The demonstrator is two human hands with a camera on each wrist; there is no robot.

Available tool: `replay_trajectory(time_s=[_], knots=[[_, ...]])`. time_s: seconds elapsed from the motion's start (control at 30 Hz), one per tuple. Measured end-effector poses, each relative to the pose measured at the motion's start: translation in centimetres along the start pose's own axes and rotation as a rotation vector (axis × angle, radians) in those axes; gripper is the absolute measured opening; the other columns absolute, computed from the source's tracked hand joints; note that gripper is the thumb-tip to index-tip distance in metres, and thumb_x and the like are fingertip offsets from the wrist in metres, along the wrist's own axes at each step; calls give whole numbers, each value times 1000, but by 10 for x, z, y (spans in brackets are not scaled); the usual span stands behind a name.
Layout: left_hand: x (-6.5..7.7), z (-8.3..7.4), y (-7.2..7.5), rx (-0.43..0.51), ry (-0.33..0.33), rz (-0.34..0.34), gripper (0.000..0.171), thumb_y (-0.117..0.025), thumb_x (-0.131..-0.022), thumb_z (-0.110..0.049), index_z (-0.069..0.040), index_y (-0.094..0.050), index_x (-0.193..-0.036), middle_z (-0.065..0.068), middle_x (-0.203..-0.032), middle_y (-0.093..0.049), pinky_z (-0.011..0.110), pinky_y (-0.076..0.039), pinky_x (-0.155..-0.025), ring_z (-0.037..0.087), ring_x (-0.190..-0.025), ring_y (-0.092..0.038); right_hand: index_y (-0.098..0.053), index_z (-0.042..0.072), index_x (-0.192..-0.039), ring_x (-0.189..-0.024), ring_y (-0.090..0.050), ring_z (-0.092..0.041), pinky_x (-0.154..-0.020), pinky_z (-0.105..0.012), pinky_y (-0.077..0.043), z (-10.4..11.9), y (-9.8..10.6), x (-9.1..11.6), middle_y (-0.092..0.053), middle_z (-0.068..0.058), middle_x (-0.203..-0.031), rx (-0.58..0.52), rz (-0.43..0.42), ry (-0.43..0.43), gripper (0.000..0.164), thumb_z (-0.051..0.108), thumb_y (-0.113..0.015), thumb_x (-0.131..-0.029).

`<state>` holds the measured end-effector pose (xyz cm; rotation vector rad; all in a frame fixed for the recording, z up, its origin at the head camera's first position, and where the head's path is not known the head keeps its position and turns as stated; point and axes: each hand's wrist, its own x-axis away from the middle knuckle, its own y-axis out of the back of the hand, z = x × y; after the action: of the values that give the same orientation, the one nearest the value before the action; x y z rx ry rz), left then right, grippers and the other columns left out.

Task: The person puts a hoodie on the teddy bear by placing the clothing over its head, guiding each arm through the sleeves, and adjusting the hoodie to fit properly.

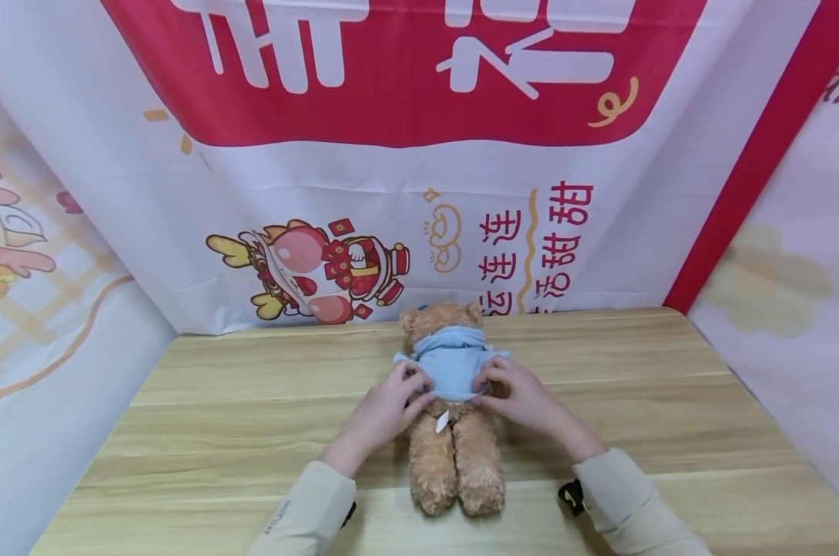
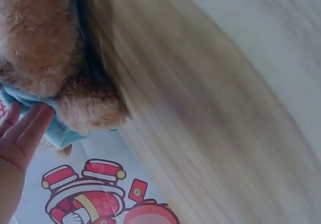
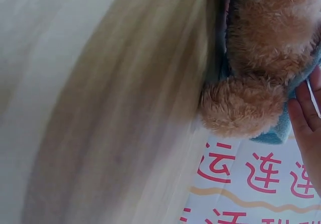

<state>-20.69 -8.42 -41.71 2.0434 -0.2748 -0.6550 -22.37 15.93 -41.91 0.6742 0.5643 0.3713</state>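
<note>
A brown teddy bear (image 1: pixel 480 463) lies on the table with its back up, head towards the back wall and legs towards me. It wears a light blue shirt (image 1: pixel 450 369) with a thick fold at the neck. A small white tag (image 1: pixel 443 422) sticks out below the hem. My left hand (image 1: pixel 386 405) pinches the shirt's lower left edge, and my right hand (image 1: pixel 524 395) pinches the lower right edge. In the left wrist view, fingers (image 2: pixel 36 126) lie against the blue cloth. The right wrist view shows fingers (image 3: pixel 301 118) touching the shirt beside a furry arm (image 3: pixel 243 106).
The light wood table (image 1: pixel 253 417) extends to both sides of the bear. A printed white and red cloth (image 1: pixel 392 174) hangs along its back edge, close to the bear's head. Patterned cloths stand at the left (image 1: pixel 51 309) and right (image 1: pixel 788 332).
</note>
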Motion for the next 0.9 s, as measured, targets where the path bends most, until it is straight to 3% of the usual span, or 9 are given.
replay_trajectory(time_s=[0.17, 0.33, 0.47, 0.53, 0.63, 0.8, 0.9], knots=[[-6, -8, 2, -49, 96, -44, 24, -55, -95, -38, -17, -67, -90, 5, -109, -57, 36, -55, -75, 19, -91, -61, -64, 11, -99, -101, -58, -20, -94, -39, -50, -5, 2, -4, -62, -5, -104, 28, -47, 24, 22, 7, -74, -79], [-13, -14, 3, -144, 65, -85, 35, -58, -91, -45, -15, -62, -75, 4, -104, -60, 36, -54, -85, 18, -90, -59, -59, 6, -117, -120, -47, -41, -101, -60, -40, -10, 6, -9, -51, -22, -126, 104, -47, -20, 50, -1, -76, -70], [-17, -16, 4, -175, 67, -56, 40, -62, -86, -49, -15, -52, -69, 0, -87, -56, 31, -52, -75, 13, -70, -51, -53, 4, -127, -124, -44, -45, -102, -63, -38, -17, 6, -9, -46, -27, -133, 137, 34, -84, 64, -5, -74, -67], [-17, -17, 4, -172, 92, -42, 39, -63, -85, -50, -15, -51, -72, -2, -81, -52, 27, -46, -62, 10, -64, -45, -49, 2, -131, -122, -47, -43, -102, -60, -40, -22, 4, -9, -47, -26, -131, 140, 76, -100, 68, -8, -71, -67], [-17, -17, 4, -163, 119, -36, 38, -64, -84, -49, -13, -53, -84, -1, -81, -55, 27, -45, -60, 11, -66, -49, -42, -1, -135, -122, -48, -42, -103, -54, -42, -28, 0, -8, -46, -27, -131, 131, 125, -106, 72, -11, -68, -69], [-18, -16, 5, -118, 131, -15, 46, -63, -87, -48, -12, -58, -116, 6, -103, -62, 37, -53, -70, 21, -85, -62, -38, -3, -136, -125, -47, -44, -103, -53, -43, -29, -3, -10, -44, -29, -136, 132, 132, -116, 72, -12, -65, -69], [-19, -14, 5, -84, 81, -4, 44, -62, -89, -43, -17, -58, -124, 8, -116, -59, 40, -54, -78, 24, -96, -61, -43, 2, -135, -123, -51, -41, -101, -52, -45, -26, -1, -11, -50, -24, -136, 101, 102, -181, 71, -11, -64, -69]])
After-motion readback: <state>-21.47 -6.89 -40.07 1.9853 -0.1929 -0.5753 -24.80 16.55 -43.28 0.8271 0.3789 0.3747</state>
